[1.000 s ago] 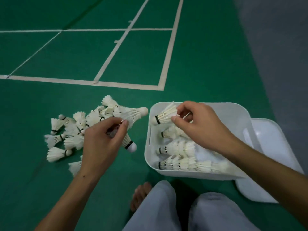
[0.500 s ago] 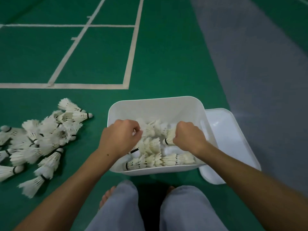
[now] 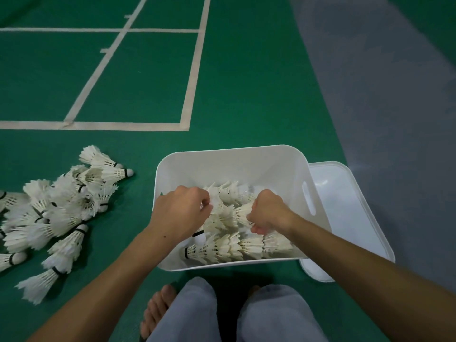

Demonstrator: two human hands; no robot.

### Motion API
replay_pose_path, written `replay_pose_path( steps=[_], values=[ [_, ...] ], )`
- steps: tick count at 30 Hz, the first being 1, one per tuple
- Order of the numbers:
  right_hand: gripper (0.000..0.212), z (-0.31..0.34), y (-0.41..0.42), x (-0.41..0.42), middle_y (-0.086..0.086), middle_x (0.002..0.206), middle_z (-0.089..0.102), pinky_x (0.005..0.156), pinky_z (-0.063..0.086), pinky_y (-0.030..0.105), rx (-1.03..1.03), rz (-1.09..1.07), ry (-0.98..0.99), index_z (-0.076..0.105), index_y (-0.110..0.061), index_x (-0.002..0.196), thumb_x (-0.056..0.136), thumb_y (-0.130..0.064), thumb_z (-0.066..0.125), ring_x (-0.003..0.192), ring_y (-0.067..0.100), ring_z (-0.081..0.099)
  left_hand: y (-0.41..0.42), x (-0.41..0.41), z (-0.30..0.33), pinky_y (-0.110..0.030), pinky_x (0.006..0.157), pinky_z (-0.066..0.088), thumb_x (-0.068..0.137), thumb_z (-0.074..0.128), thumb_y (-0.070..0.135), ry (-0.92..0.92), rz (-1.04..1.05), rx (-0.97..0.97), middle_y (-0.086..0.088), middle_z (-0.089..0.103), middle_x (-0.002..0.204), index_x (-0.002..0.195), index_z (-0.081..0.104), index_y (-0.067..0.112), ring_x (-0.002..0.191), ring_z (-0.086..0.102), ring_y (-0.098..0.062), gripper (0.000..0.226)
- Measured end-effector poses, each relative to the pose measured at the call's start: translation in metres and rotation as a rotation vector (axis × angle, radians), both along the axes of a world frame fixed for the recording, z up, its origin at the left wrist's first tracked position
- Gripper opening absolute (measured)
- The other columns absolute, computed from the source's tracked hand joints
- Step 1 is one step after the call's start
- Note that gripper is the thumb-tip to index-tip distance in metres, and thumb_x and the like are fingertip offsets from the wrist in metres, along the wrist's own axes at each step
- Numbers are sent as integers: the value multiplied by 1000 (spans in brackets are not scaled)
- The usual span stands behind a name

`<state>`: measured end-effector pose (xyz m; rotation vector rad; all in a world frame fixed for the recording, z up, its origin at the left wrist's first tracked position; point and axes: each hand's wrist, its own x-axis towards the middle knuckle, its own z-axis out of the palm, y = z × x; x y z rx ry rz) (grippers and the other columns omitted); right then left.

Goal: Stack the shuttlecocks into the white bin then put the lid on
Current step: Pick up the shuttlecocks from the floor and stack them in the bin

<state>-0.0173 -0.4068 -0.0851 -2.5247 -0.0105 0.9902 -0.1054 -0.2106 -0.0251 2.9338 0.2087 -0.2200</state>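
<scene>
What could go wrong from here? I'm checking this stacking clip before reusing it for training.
1. Both hands, left and right, work close together among the rows of shuttlecocks in the white bin; feathers could get crushed or a row knocked askew.
2. The loose pile on the floor is large, so the bin may overfill.
3. The lid lies partly under the bin and might then not seat.
</scene>
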Motion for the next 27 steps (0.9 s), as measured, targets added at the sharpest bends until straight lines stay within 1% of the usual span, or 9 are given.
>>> replay_pose_path(
  steps=[2,4,7,10,13,16,22,25,27],
  values=[
    [14,-1,1,3,13,83,77,49,54,23,10,-8,22,61,-8,80,89,-2,69,57,16,71,4,1,0,-32,67,44,103,54,45,-5,-10,0,7,74,93,104,74,31,82,67,-20,24],
    [18,-2,3,3,8,71,74,45,52,22,-48,33,-27,61,-11,75,89,-2,69,56,17,74,6,2,0,-32,65,44,103,54,46,-5,-18,6,8,74,92,103,73,31,81,67,-20,24],
    [7,-4,8,-2,10,78,78,56,63,29,-58,77,-55,71,-7,89,90,-1,68,61,20,77,4,3,2,-31,63,44,104,54,46,-4,-38,25,8,74,92,104,73,31,81,67,-19,25],
    [21,-3,7,1,19,100,76,55,62,27,112,-29,103,69,3,114,93,0,66,70,23,74,2,4,4,-29,62,41,104,54,46,-12,-49,27,8,74,94,105,74,31,81,67,-18,24],
    [14,6,1,3,18,98,77,72,67,40,148,-139,198,71,1,105,94,-5,75,75,25,74,1,4,6,-29,62,39,105,55,45,-19,-76,24,8,75,95,106,74,31,82,68,-18,24],
    [25,19,-7,5,19,104,78,71,64,34,129,-72,220,71,5,113,92,-8,77,78,23,72,0,3,10,-29,63,40,105,53,45,-28,-131,32,10,76,98,107,74,32,85,69,-17,24],
    [23,55,-20,5,7,114,76,87,62,36,123,195,-200,76,-8,118,96,-12,72,97,24,74,2,5,18,-31,67,44,107,49,48,-55,-288,67,11,74,100,111,72,34,87,68,-16,28],
    [48,76,-16,-2,-7,130,58,92,54,28,286,369,-373,64,-29,138,93,-23,78,104,13,66,0,7,22,-33,69,39,107,49,47,-74,-357,69,11,72,98,112,72,34,85,66,-16,27],
    [44,80,-9,-6,-9,132,47,96,50,28,273,503,-437,65,-36,133,91,-30,80,109,10,58,-2,9,26,-33,70,35,107,50,46,-82,-383,56,12,69,98,113,72,35,83,62,-16,25]
  ],
)
